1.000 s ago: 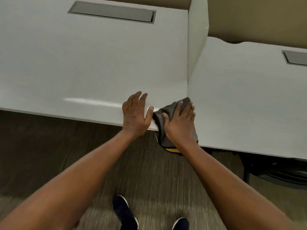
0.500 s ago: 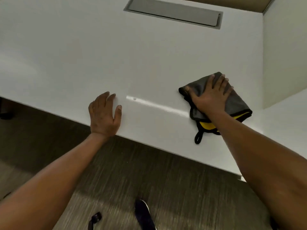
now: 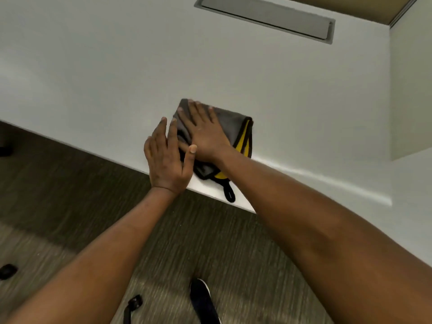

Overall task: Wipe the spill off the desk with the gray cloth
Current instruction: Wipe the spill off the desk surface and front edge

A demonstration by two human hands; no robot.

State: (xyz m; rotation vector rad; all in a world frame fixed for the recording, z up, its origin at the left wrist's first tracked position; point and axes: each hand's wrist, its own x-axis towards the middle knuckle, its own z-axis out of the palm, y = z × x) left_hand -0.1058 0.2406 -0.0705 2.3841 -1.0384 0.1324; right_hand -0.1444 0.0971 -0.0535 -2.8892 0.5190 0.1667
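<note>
So the right hand (image 3: 205, 134) is lying flat with fingers spread, pressing down on the gray cloth (image 3: 230, 123) rather than pinching it. The left hand (image 3: 167, 157) is also lying open, planted at the desk's front edge just beside the cloth, thumb touching its near corner. The cloth is sitting folded near the front edge of the white desk (image 3: 117, 78), yellow side and a black loop peeking out. I'm not seeing any actual spill on the surface, just glare, so I'm guessing the wiping is mostly done or mid-pass; honestly can't tell.
</note>
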